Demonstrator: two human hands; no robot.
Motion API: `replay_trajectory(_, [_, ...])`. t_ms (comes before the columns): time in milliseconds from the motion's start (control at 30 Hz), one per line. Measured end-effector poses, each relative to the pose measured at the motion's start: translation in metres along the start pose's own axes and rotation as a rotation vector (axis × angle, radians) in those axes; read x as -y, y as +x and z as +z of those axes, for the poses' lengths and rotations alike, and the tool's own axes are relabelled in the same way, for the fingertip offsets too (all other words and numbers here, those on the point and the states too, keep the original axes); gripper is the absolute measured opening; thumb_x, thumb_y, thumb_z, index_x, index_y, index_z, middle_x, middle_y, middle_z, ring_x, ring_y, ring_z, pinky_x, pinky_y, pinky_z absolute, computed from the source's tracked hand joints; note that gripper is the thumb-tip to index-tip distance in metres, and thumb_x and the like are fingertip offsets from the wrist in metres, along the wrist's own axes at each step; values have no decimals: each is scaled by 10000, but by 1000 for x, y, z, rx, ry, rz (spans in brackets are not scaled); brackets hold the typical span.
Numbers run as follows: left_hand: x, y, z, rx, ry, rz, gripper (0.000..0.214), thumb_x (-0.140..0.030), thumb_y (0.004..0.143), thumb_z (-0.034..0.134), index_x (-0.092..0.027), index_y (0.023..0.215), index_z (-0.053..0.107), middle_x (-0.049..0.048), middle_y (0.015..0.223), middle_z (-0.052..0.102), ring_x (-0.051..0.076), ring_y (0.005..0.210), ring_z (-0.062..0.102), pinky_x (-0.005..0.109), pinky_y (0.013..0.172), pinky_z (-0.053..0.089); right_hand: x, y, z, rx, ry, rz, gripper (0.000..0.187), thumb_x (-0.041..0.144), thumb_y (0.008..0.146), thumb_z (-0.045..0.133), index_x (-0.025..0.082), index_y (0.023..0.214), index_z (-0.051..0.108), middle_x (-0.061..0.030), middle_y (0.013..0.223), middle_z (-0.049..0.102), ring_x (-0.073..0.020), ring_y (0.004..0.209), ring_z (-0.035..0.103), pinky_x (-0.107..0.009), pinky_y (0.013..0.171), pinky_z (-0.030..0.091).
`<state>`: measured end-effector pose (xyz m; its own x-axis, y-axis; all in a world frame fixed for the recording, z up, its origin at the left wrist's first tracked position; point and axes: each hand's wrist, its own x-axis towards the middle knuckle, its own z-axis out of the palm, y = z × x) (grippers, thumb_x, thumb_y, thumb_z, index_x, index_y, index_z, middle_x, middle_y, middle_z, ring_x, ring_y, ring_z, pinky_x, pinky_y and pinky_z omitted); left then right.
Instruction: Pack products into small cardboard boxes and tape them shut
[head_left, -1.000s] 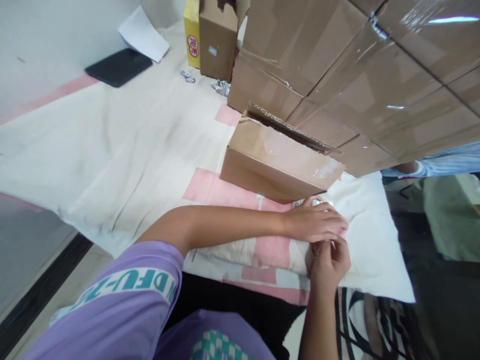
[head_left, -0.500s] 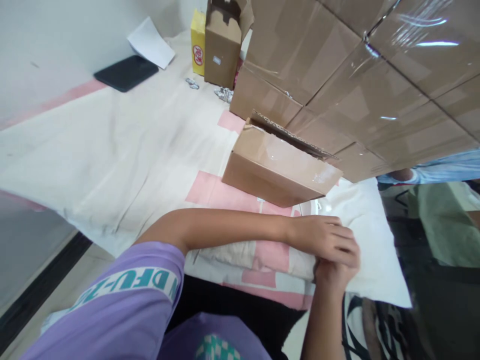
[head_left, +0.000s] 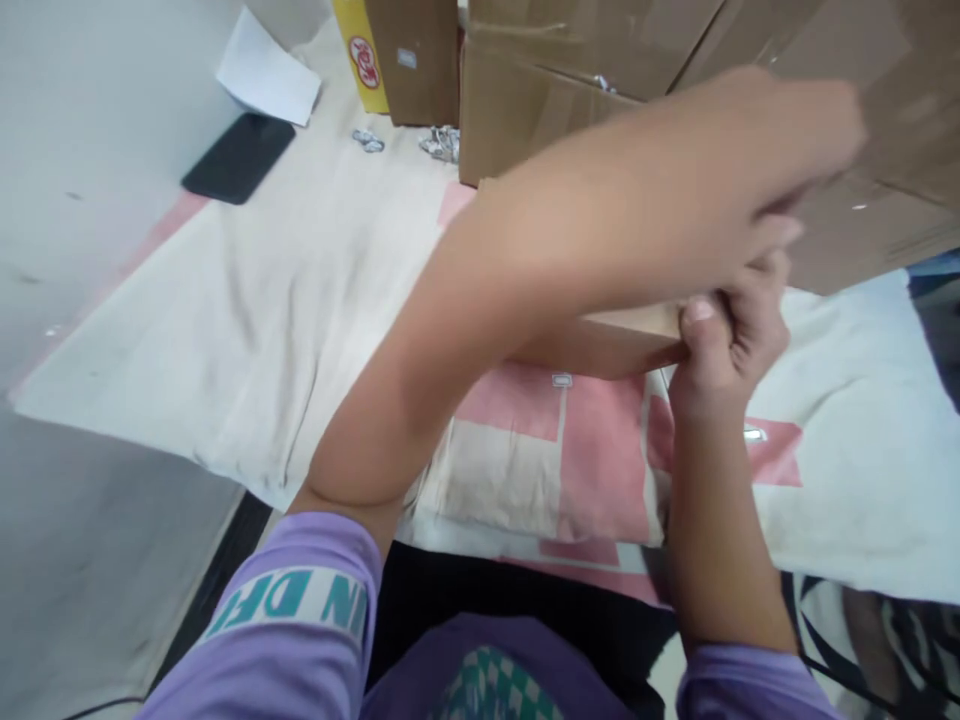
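My left hand (head_left: pixel 757 170) is raised close to the camera and blurred, its fingers curled over my right hand (head_left: pixel 731 335). That right hand is a closed fist with the thumb up, just under the left. What the two hands pinch between them is hidden. Right behind them lies a small brown cardboard box (head_left: pixel 600 345), mostly covered by my left forearm. Below the hands spreads a cream and pink cloth (head_left: pixel 570 450) with a small metal piece (head_left: pixel 754 434) on it.
Large taped cardboard boxes (head_left: pixel 570 60) are stacked at the back right. A yellow box (head_left: pixel 362 55) and a brown carton (head_left: pixel 420 55) stand at the back. Silver clips (head_left: pixel 442 143), a black phone (head_left: pixel 238 157) and white paper (head_left: pixel 268 72) lie on the cloth further left.
Both hands have lifted off the cloth toward the camera, the left arm now crossing in front of the small box. The view has tilted and moved closer.
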<state>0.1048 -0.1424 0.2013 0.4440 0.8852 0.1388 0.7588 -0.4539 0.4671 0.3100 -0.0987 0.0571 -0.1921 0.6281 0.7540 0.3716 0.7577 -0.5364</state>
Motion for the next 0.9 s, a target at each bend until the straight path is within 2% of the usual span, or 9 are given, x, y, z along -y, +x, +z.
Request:
replay_trajectory(67, [15, 3, 0, 12, 144, -11, 304, -297, 994, 442, -210, 1206, 642, -30, 1193, 600, 243, 1176, 605, 402, 1047, 441, 1, 1, 3, -14, 72, -145, 247, 425, 965, 594, 280, 1078, 758, -60, 1402, 598, -316, 1359, 544, -561, 1146, 418])
replay_trajectory(167, [32, 9, 2, 70, 204, 1, 401, -361, 912, 491, -250, 1272, 629, -20, 1128, 621, 255, 1087, 628, 394, 929, 471, 1, -3, 2, 1, 31, -104, 249, 421, 1005, 553, 307, 1089, 757, -57, 1416, 595, -319, 1379, 533, -579, 1148, 426])
replay_trajectory(267, [39, 14, 1, 100, 142, 112, 446, -363, 875, 565, -278, 1308, 631, -24, 1107, 627, 220, 1043, 637, 322, 812, 455, 1, -6, 0, 10, 32, -90, 251, 415, 1007, 560, 296, 1129, 745, -59, 1408, 605, -311, 1379, 534, -577, 1171, 412])
replay_trajectory(400, [39, 17, 1, 134, -44, 270, 456, -224, 896, 600, -149, 1346, 600, -7, 1045, 619, 153, 1040, 640, 225, 744, 411, 3, -6, 1, -1, 50, -115, 218, 396, 1007, 574, 308, 1127, 734, -36, 1373, 627, -270, 1354, 552, -531, 1182, 418])
replay_trajectory(467, [40, 18, 5, 160, -63, 231, 457, -211, 877, 638, -165, 1331, 613, -14, 1005, 621, 146, 982, 644, 223, 703, 399, 5, -6, 2, -6, 25, -100, 229, 433, 1010, 559, 322, 1117, 728, -22, 1374, 627, -261, 1356, 550, -519, 1180, 424])
replay_trajectory(600, [44, 21, 17, 145, -25, 64, 420, -243, 846, 654, -242, 1266, 653, -29, 1037, 656, 147, 893, 632, 257, 653, 398, 7, -10, 1, 34, -93, 4, 289, 479, 1033, 476, 327, 1138, 698, -28, 1418, 588, -286, 1391, 521, -552, 1177, 418])
replay_trajectory(800, [41, 20, 21, 126, -3, 2, 371, -261, 916, 592, -272, 1284, 641, -23, 1060, 663, 146, 867, 615, 272, 650, 379, -1, -13, 1, 64, -38, 55, 355, 566, 1013, 458, 339, 1175, 677, -32, 1439, 540, -340, 1431, 452, -623, 1146, 409])
replay_trajectory(900, [39, 18, 20, 118, 25, -5, 360, -260, 935, 557, -270, 1283, 648, -17, 1079, 676, 152, 888, 613, 277, 676, 373, 0, -13, 0, 73, -38, 85, 359, 574, 1009, 460, 341, 1182, 673, -39, 1461, 530, -343, 1434, 439, -619, 1160, 396])
